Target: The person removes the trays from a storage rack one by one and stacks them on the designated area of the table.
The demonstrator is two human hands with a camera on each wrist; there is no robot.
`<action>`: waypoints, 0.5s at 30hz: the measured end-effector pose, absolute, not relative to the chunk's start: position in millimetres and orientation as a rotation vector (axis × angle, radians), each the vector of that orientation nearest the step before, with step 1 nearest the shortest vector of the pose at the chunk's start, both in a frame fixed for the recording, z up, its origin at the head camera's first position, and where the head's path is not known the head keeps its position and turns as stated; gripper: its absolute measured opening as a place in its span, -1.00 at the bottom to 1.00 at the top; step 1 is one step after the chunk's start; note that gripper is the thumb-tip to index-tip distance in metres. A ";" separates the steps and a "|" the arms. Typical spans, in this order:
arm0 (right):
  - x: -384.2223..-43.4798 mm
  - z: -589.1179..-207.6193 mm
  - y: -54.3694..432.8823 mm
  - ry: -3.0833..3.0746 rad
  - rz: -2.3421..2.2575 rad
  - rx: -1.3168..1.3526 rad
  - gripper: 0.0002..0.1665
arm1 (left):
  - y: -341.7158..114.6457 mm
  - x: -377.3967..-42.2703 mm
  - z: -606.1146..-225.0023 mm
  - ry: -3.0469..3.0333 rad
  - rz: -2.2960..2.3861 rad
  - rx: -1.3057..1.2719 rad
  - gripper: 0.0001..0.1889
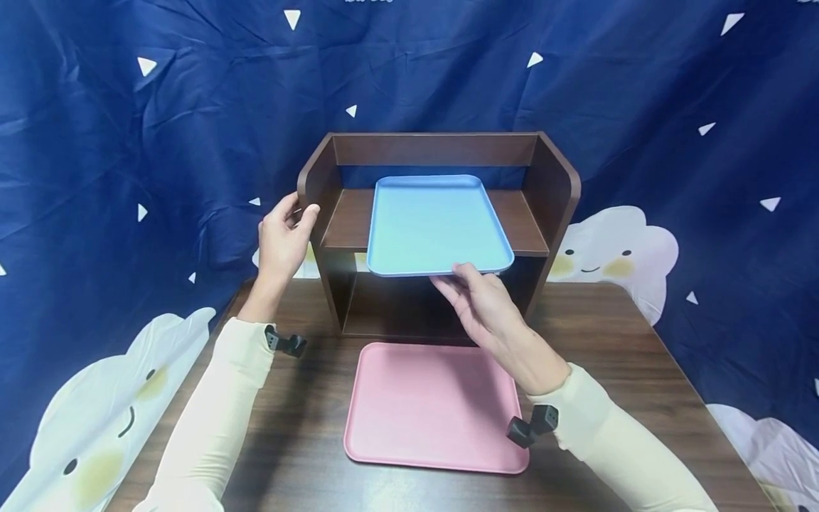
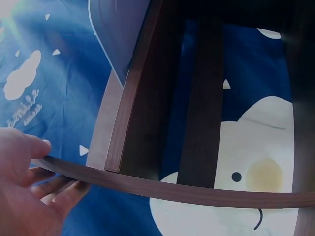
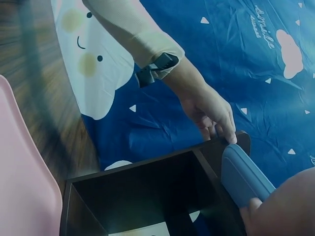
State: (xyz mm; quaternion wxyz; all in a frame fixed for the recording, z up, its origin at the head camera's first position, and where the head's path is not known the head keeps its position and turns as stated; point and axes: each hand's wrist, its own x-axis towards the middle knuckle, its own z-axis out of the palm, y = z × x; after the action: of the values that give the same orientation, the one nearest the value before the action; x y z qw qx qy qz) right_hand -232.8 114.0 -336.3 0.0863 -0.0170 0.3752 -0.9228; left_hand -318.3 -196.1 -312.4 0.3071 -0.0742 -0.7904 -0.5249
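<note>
Blue tray (image 1: 438, 220): my clock's hub in the head view, over the upper board (image 1: 350, 217) of the brown shelf (image 1: 435, 151), near edge jutting past the front; whether it touches the board, I cannot tell. Right hand (image 1: 486, 302): 5 o'clock, pinching that near edge, thumb on top. Left hand (image 1: 284, 240): 9 o'clock, gripping the shelf's side panel (image 1: 320, 178) at its edge. Pink tray (image 1: 422, 409): 6 o'clock, flat on the wooden table (image 1: 614, 334).
</note>
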 end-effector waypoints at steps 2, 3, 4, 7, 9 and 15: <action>-231.9 -335.2 115.3 1.111 -2.759 -0.052 -0.36 | -195.8 -318.0 -311.8 -2.094 -1.385 -0.199 -0.59; -231.5 -334.8 115.9 1.113 -2.758 -0.056 -0.35 | -195.8 -318.2 -311.7 -2.093 -1.385 -0.199 -0.59; -230.9 -334.4 116.5 1.121 -2.755 -0.062 -0.36 | -195.8 -318.2 -311.6 -2.092 -1.387 -0.201 -0.59; -229.1 -334.6 118.2 1.176 -2.737 -0.078 -0.37 | -196.6 -317.8 -312.0 -2.091 -1.396 -0.199 -0.59; -227.4 -335.2 119.3 1.217 -2.730 -0.092 -0.38 | -197.2 -317.9 -312.6 -2.087 -1.399 -0.200 -0.59; -223.6 -337.1 126.4 1.307 -2.715 -0.108 -0.39 | -196.8 -318.7 -312.7 -2.082 -1.398 -0.213 -0.59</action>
State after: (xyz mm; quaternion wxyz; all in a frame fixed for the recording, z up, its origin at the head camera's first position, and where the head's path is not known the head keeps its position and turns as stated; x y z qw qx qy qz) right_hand -223.6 126.4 -337.1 0.0634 -0.0357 0.4326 -0.8987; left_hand -318.7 -196.8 -312.7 0.3075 -0.0806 -0.7871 -0.5286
